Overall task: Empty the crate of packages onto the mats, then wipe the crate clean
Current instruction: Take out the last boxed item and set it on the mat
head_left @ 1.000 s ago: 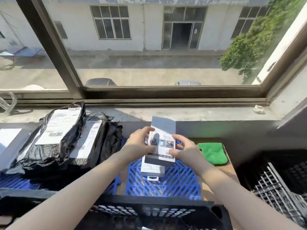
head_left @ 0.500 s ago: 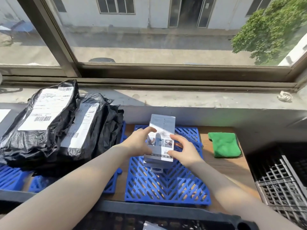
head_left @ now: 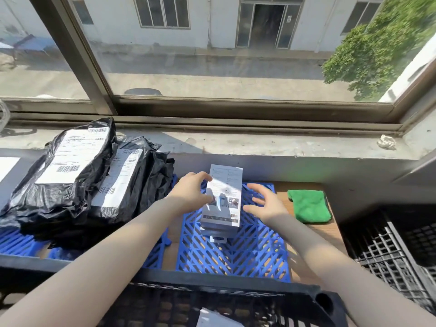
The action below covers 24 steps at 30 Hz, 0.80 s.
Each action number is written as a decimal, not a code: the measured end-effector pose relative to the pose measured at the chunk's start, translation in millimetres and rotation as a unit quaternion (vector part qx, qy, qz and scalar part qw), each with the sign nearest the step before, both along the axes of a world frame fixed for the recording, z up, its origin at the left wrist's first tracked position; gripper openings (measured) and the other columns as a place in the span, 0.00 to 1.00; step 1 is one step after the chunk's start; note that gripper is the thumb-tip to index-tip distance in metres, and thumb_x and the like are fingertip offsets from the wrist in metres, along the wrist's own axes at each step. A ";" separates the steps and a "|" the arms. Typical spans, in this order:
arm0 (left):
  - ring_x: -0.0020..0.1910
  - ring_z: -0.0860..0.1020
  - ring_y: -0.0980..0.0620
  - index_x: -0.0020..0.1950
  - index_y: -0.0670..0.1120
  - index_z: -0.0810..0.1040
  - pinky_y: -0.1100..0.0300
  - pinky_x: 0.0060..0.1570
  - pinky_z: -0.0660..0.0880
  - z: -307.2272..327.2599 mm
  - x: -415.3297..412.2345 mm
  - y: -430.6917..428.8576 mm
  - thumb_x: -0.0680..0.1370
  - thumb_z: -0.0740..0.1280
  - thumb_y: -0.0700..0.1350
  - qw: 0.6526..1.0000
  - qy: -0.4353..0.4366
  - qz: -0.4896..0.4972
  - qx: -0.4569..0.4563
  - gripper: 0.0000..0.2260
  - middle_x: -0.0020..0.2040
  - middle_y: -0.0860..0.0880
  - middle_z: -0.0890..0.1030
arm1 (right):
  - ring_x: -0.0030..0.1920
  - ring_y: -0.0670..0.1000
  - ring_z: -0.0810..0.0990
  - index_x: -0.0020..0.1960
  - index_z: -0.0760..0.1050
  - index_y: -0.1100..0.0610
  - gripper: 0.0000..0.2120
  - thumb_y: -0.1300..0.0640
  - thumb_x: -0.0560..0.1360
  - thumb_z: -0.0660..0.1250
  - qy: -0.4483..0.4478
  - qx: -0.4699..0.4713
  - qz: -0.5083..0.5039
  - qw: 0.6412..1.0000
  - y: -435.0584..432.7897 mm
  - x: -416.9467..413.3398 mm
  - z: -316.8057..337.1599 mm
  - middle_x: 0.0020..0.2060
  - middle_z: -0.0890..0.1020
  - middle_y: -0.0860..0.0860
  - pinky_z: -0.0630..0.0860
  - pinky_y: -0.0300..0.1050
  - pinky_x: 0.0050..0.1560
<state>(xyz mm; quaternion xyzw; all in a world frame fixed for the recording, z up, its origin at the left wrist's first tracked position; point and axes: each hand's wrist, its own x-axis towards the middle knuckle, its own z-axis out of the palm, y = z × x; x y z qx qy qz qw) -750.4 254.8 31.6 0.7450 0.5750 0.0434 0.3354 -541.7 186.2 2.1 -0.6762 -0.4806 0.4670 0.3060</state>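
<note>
Surface: brown wooden surface [head_left: 313, 234] set against a grey wall under a wide metal-framed window [head_left: 236, 107]. A bare concrete sill [head_left: 259, 145] carries a crumpled white scrap [head_left: 387, 142] at its right end. Sunlit yard, pale building and green tree show through the glass.

On the surface:
- blue plastic lattice mat [head_left: 236, 258] at centre, a second blue mat [head_left: 14, 244] to its left
- heap of black plastic mailer bags [head_left: 59, 201] on the left mat
- folded green cloth [head_left: 309, 206] right of the centre mat
- black plastic lattice crate [head_left: 212, 290] at the near edge, a white package [head_left: 217, 319] partly visible inside
- another black lattice crate [head_left: 389, 251] at far right

Pale grey printed cardboard box [head_left: 224, 197] sits on the centre mat, on top of a second pale box [head_left: 217, 230].

Left hand [head_left: 191, 194]: forefinger and thumb pinch the upper box's left edge. Right hand [head_left: 266, 204]: fingers spread and relaxed, just beside the box's right edge, holding nothing.

Writing: white shipping labels [head_left: 70, 156] on the bags bear barcodes and text lines, too small to read. Box face shows product pictures and a barcode; print not legible
</note>
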 end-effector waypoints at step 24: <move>0.40 0.77 0.60 0.50 0.52 0.79 0.74 0.38 0.71 110.0 -74.4 -247.5 0.77 0.68 0.41 0.900 -0.240 0.249 0.265 0.06 0.40 0.53 0.80 | 0.44 0.45 0.77 0.57 0.78 0.53 0.12 0.61 0.76 0.63 -0.060 0.209 0.041 0.975 -171.0 -89.1 147.0 0.51 0.81 0.48 0.75 0.43 0.51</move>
